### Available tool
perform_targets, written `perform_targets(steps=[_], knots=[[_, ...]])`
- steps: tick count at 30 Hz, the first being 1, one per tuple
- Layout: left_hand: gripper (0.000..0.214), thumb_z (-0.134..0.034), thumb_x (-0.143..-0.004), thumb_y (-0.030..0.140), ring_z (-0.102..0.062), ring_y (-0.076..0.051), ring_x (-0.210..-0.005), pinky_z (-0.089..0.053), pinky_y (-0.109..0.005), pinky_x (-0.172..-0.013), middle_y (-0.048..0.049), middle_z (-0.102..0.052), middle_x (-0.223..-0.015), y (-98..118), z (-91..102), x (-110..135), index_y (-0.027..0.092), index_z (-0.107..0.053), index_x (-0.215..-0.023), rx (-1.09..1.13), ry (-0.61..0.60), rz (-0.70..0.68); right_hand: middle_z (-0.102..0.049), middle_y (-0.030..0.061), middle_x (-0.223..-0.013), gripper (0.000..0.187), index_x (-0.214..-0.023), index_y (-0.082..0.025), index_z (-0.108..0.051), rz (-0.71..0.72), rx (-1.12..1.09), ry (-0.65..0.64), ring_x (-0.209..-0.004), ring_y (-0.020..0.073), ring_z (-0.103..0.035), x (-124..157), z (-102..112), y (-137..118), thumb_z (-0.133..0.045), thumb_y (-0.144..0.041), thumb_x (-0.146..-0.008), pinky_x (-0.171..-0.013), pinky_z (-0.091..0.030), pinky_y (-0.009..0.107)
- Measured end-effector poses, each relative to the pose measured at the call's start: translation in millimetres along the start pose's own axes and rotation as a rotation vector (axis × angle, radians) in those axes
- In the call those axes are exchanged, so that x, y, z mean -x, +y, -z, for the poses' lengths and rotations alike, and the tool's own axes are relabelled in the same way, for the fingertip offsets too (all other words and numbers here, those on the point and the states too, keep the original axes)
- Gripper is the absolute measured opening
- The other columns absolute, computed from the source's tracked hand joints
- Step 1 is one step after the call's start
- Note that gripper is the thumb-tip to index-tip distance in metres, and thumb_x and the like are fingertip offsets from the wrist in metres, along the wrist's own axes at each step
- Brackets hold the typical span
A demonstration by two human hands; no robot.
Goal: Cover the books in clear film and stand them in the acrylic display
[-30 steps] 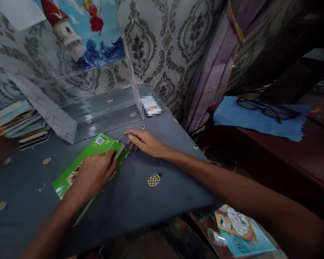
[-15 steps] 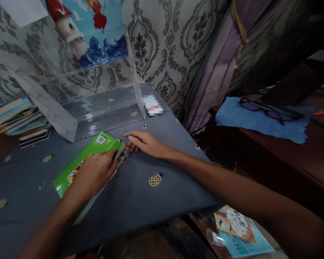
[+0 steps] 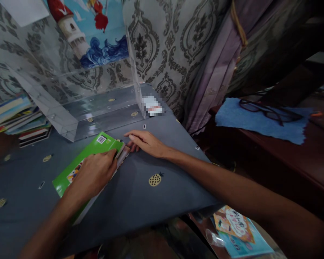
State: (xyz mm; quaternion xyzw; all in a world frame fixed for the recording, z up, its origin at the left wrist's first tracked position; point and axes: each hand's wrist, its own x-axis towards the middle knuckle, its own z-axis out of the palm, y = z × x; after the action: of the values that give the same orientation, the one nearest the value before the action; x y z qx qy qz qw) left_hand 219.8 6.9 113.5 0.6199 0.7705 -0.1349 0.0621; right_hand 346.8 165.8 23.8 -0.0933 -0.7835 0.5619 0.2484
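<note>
A book with a green cover, a barcode near its top edge, lies slanted on the table. My left hand rests across it, thumb and fingers bent at the right-hand edge, gripping the cover side. Beneath those fingers a little of the page edges shows. Beside the book's upper right corner is my right hand, its index finger stretched out and the other fingers loosely curved. Its lower fingertips come close to the corner; whether they touch the pages I cannot tell.
Behind the book stands a clear acrylic rack. Stacked books lie at the left. A blurred white item sits by the rack's right side. Glasses rest on a blue cloth at right. Below the table are colourful packets.
Both hands stay almost where they were. At the book's right edge a coloured page strip has given way to paler page edges beneath my left fingers.
</note>
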Motion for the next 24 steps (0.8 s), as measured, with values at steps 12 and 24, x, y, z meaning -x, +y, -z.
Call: perform_targets(steps=[12,24], knots=[[0.036,-0.029,-0.104,0.030,-0.072,-0.031,-0.091,-0.050,-0.040,-0.076,-0.0130,-0.075,-0.102,1,2.9,1,0.018,-0.062,-0.116,-0.061,-0.057,-0.013,-0.071,0.0042,-0.087,0.036,-0.124,-0.014,-0.062,0.033,-0.024,0.060,-0.062,0.0103,-0.066,1,2,-2,-0.040,-0.035,-0.104,-0.063,-0.053,0.025],[0.032,-0.032,-0.104,0.029,-0.072,-0.030,-0.089,-0.049,-0.038,-0.074,-0.0130,-0.075,-0.101,1,1.3,4,0.019,-0.061,-0.112,-0.002,-0.045,-0.017,-0.076,0.0047,-0.094,0.036,-0.122,-0.016,-0.063,0.197,0.183,0.157,-0.083,0.0142,-0.071,7,-2,-11,-0.039,-0.034,-0.103,-0.080,-0.053,0.028]])
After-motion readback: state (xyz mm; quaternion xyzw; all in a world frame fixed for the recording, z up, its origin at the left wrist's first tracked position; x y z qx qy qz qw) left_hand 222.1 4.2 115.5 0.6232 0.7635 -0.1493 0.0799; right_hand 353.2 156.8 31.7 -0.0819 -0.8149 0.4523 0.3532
